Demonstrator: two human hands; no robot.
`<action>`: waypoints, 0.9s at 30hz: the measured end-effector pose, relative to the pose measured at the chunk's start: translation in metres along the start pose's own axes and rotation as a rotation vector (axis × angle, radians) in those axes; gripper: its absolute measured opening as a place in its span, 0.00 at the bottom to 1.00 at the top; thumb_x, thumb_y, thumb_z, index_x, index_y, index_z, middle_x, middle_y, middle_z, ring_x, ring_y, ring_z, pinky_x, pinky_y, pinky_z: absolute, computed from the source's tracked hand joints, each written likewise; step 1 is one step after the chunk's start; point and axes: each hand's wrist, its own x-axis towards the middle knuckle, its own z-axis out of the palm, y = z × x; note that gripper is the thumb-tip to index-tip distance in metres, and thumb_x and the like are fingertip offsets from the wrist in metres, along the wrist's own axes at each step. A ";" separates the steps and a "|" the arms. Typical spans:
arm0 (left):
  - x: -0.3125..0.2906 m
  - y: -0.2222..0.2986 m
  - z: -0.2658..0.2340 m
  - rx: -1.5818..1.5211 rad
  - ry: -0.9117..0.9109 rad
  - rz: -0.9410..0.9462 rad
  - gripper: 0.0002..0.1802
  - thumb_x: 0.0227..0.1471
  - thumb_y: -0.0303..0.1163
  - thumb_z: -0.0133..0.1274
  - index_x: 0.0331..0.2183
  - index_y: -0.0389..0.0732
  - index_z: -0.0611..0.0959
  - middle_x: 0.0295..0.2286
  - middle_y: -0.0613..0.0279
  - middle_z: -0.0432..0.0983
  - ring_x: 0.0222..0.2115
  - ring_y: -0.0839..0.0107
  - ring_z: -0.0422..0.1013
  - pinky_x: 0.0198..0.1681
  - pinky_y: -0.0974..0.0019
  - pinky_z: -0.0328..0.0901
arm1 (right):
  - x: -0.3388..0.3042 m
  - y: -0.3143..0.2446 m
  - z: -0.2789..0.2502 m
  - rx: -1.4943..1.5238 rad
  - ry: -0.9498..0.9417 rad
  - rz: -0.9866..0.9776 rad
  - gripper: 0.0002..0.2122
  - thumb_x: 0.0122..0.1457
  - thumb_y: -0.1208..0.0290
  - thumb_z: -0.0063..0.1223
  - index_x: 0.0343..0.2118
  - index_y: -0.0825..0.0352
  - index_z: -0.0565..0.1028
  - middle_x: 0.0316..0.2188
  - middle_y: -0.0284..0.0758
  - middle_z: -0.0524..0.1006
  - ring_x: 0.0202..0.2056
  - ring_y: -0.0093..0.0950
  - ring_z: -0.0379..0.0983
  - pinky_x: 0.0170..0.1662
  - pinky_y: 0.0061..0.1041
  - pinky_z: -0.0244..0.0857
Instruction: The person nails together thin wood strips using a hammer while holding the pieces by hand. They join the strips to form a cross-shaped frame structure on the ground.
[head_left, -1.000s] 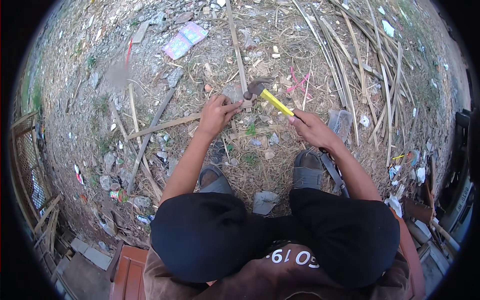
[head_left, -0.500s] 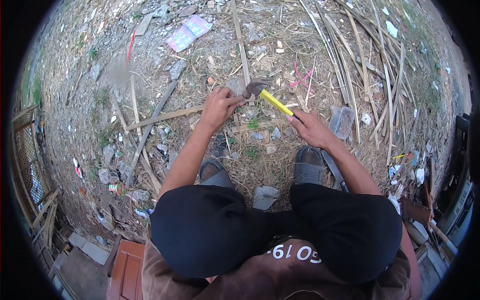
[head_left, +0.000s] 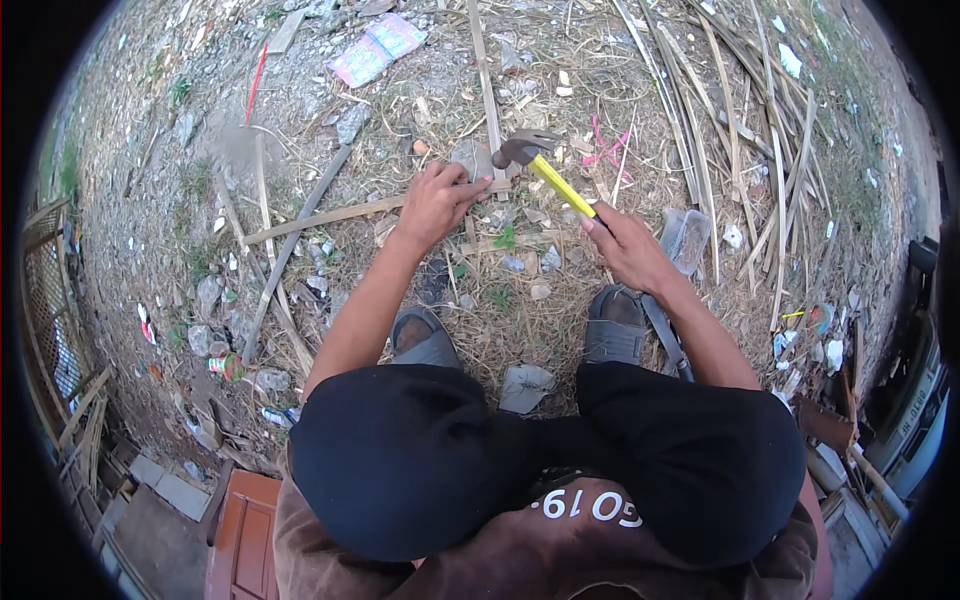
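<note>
My right hand (head_left: 632, 248) is closed round the dark grip of a claw hammer (head_left: 562, 184) with a yellow handle. The hammer's head is just above the fingertips of my left hand (head_left: 437, 207). Those fingers are pinched together at the place where two thin wooden strips meet; whatever is between them is too small to make out. One wooden strip (head_left: 330, 218) runs from the left under my left hand. The other wooden strip (head_left: 483, 75) stretches away from me, its near end by my fingertips.
Long wooden strips (head_left: 735, 120) lie heaped at the right, near a clear plastic box (head_left: 685, 240). A grey strip (head_left: 305, 235) crosses others at the left. Pink ribbon (head_left: 606, 150), a pink-and-blue packet (head_left: 378, 50) and stones litter the dry ground. My sandalled feet (head_left: 425, 338) are close below my hands.
The hammer's head has risen slightly off the spot by my left fingertips. My left hand keeps its pinch at the strips' meeting point.
</note>
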 end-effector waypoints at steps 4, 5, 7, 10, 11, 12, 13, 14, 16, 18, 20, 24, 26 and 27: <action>-0.004 0.001 -0.001 0.004 -0.040 -0.026 0.18 0.48 0.32 0.62 0.45 0.55 0.87 0.30 0.64 0.72 0.32 0.63 0.67 0.38 0.59 0.65 | -0.005 0.003 0.007 0.074 0.095 -0.064 0.14 0.69 0.59 0.44 0.36 0.67 0.70 0.16 0.43 0.69 0.18 0.42 0.68 0.24 0.40 0.59; -0.005 0.001 -0.002 0.005 -0.030 -0.025 0.18 0.48 0.32 0.62 0.45 0.55 0.87 0.30 0.64 0.72 0.32 0.63 0.67 0.38 0.59 0.65 | -0.008 0.003 0.011 0.066 0.104 -0.062 0.13 0.68 0.60 0.45 0.36 0.67 0.70 0.16 0.43 0.69 0.18 0.42 0.69 0.23 0.40 0.59; -0.003 0.002 -0.002 0.003 -0.005 -0.019 0.18 0.48 0.33 0.62 0.45 0.54 0.87 0.30 0.63 0.71 0.33 0.63 0.67 0.38 0.59 0.65 | -0.014 0.028 0.023 -0.107 0.143 -0.137 0.11 0.66 0.61 0.49 0.36 0.65 0.71 0.18 0.42 0.71 0.20 0.40 0.71 0.23 0.39 0.61; 0.000 0.005 0.000 -0.045 0.013 0.010 0.18 0.48 0.33 0.63 0.45 0.54 0.87 0.30 0.64 0.71 0.33 0.63 0.67 0.38 0.59 0.65 | -0.031 0.052 0.037 -0.320 0.259 -0.315 0.10 0.62 0.62 0.55 0.38 0.62 0.73 0.22 0.38 0.75 0.22 0.37 0.75 0.23 0.37 0.65; 0.000 0.005 0.000 -0.056 0.008 -0.006 0.18 0.48 0.33 0.63 0.44 0.54 0.87 0.29 0.64 0.71 0.33 0.63 0.67 0.38 0.60 0.65 | -0.034 0.057 0.039 -0.379 0.307 -0.384 0.10 0.60 0.62 0.56 0.39 0.61 0.73 0.24 0.37 0.76 0.23 0.36 0.75 0.23 0.36 0.66; 0.002 0.004 0.000 -0.068 0.002 -0.020 0.18 0.48 0.33 0.63 0.44 0.53 0.87 0.29 0.64 0.70 0.32 0.63 0.67 0.38 0.60 0.65 | -0.034 0.062 0.039 -0.452 0.300 -0.429 0.11 0.59 0.61 0.57 0.41 0.60 0.74 0.26 0.33 0.76 0.22 0.33 0.75 0.23 0.33 0.68; 0.001 0.002 -0.001 -0.078 -0.007 -0.032 0.18 0.48 0.33 0.63 0.44 0.53 0.88 0.28 0.64 0.70 0.32 0.63 0.67 0.38 0.60 0.65 | -0.033 0.060 0.038 -0.487 0.262 -0.456 0.12 0.59 0.60 0.57 0.40 0.60 0.74 0.25 0.33 0.76 0.22 0.33 0.75 0.23 0.33 0.68; -0.001 0.000 0.000 -0.096 -0.011 -0.045 0.17 0.47 0.33 0.64 0.43 0.52 0.88 0.27 0.64 0.70 0.32 0.64 0.67 0.37 0.60 0.64 | -0.032 0.056 0.037 -0.522 0.225 -0.482 0.12 0.59 0.60 0.57 0.40 0.60 0.73 0.25 0.33 0.75 0.22 0.33 0.75 0.23 0.33 0.69; -0.001 -0.003 -0.001 -0.131 -0.014 -0.066 0.17 0.47 0.34 0.65 0.42 0.51 0.88 0.26 0.64 0.69 0.31 0.64 0.67 0.36 0.61 0.64 | -0.026 0.055 0.036 -0.589 0.179 -0.515 0.12 0.60 0.59 0.56 0.40 0.60 0.72 0.24 0.32 0.74 0.21 0.33 0.74 0.23 0.33 0.69; 0.001 -0.005 -0.004 -0.153 -0.016 -0.068 0.17 0.45 0.33 0.66 0.41 0.50 0.89 0.25 0.63 0.68 0.30 0.65 0.67 0.35 0.61 0.63 | -0.015 0.058 0.034 -0.653 0.161 -0.530 0.12 0.60 0.58 0.55 0.40 0.59 0.71 0.23 0.32 0.72 0.21 0.33 0.74 0.23 0.32 0.70; 0.003 -0.003 -0.001 -0.165 -0.019 -0.065 0.17 0.45 0.33 0.66 0.41 0.50 0.89 0.24 0.63 0.67 0.29 0.65 0.66 0.35 0.61 0.63 | -0.004 0.066 0.027 -0.675 0.159 -0.451 0.12 0.60 0.57 0.54 0.39 0.59 0.70 0.24 0.31 0.73 0.21 0.32 0.74 0.22 0.32 0.69; 0.006 -0.004 -0.001 -0.154 -0.025 -0.065 0.18 0.43 0.32 0.67 0.42 0.49 0.88 0.23 0.63 0.65 0.28 0.65 0.65 0.34 0.61 0.61 | -0.007 0.062 0.020 -0.638 0.173 -0.531 0.11 0.62 0.58 0.53 0.39 0.59 0.70 0.24 0.32 0.73 0.21 0.33 0.75 0.21 0.33 0.69; 0.005 -0.005 0.000 -0.180 -0.029 -0.053 0.19 0.43 0.32 0.67 0.42 0.50 0.88 0.23 0.63 0.64 0.27 0.64 0.63 0.33 0.60 0.60 | -0.010 0.061 0.021 -0.623 0.170 -0.558 0.11 0.62 0.59 0.53 0.40 0.59 0.70 0.24 0.32 0.73 0.21 0.34 0.75 0.21 0.34 0.69; 0.004 -0.007 0.000 -0.182 -0.044 -0.070 0.19 0.44 0.33 0.67 0.42 0.50 0.88 0.23 0.63 0.65 0.28 0.63 0.64 0.34 0.60 0.61 | -0.011 0.060 0.023 -0.627 0.157 -0.534 0.11 0.62 0.59 0.53 0.41 0.59 0.70 0.24 0.32 0.73 0.21 0.34 0.75 0.21 0.34 0.69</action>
